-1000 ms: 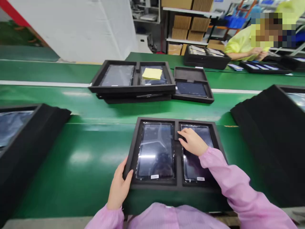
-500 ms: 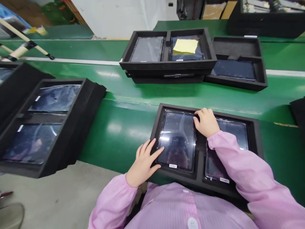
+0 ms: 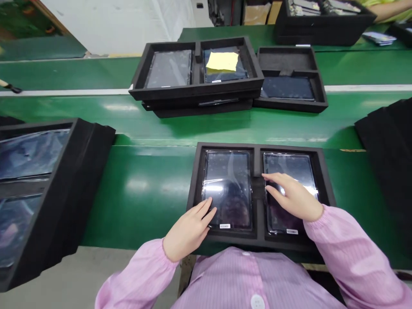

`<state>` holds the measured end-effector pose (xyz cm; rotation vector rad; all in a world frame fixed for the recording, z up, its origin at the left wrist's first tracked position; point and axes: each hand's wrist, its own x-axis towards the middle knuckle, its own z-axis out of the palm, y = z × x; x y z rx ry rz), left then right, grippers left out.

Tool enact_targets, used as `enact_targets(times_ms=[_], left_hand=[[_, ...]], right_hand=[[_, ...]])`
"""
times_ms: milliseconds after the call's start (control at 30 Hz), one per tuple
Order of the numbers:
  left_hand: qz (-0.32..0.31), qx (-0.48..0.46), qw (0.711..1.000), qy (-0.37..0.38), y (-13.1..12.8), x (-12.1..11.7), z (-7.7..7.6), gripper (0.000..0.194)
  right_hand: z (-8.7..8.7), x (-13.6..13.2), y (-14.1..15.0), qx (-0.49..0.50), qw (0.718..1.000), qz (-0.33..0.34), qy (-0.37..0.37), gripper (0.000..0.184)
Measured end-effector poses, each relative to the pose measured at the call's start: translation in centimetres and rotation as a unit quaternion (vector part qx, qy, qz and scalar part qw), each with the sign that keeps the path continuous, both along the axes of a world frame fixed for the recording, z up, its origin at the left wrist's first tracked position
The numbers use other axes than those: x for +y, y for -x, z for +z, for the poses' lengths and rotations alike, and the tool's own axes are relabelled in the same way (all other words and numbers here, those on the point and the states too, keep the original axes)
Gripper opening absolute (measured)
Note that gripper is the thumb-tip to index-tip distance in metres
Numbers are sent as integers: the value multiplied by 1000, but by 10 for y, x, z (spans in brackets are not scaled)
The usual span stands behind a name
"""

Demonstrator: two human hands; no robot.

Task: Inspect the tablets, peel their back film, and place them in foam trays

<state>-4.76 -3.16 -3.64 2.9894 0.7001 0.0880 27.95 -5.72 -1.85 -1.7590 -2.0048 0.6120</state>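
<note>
A black foam tray [image 3: 259, 148] lies before me on the green belt, holding two glossy screen panels side by side. My left hand [image 3: 188, 229] rests with fingers stretched flat on the tray's near left corner, fingertips touching the left panel [image 3: 228, 184]. Fingers extended, my right hand [image 3: 292, 196] lies flat on the right panel [image 3: 289, 167]. Neither hand holds anything. Pink sleeves cover both arms.
A stack of black trays [image 3: 196, 92] with panels and a yellow sheet [image 3: 222, 61] sits across the belt, with a lower tray [image 3: 289, 88] to its right. Another tray stack [image 3: 48, 193] stands at my left, dark foam [image 3: 389, 141] at my right.
My right hand slid from the divider at the tray's far edge back onto the right panel. My left hand stayed at the near left corner. The view shifted right.
</note>
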Motion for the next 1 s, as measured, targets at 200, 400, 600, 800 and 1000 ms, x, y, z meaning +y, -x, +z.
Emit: enact_targets(times_ms=[200, 400, 600, 800, 1000], left_hand=[[7, -77, 997, -2, 1, 2, 6, 34], [171, -167, 971, -8, -4, -9, 1, 27], [324, -246, 912, -45, -3, -24, -14, 13], [283, -224, 932, -27, 1, -39, -27, 18], [246, -210, 946, 6, 1, -55, -28, 17]], right_hand=[[-4, -25, 17, 87, 989, -110, 50, 31], [-21, -20, 26, 212, 953, -196, 93, 34], [-22, -17, 31, 257, 937, -220, 89, 39], [-12, -20, 60, 275, 933, -182, 145, 54], [-7, -24, 89, 110, 986, -98, 83, 44]])
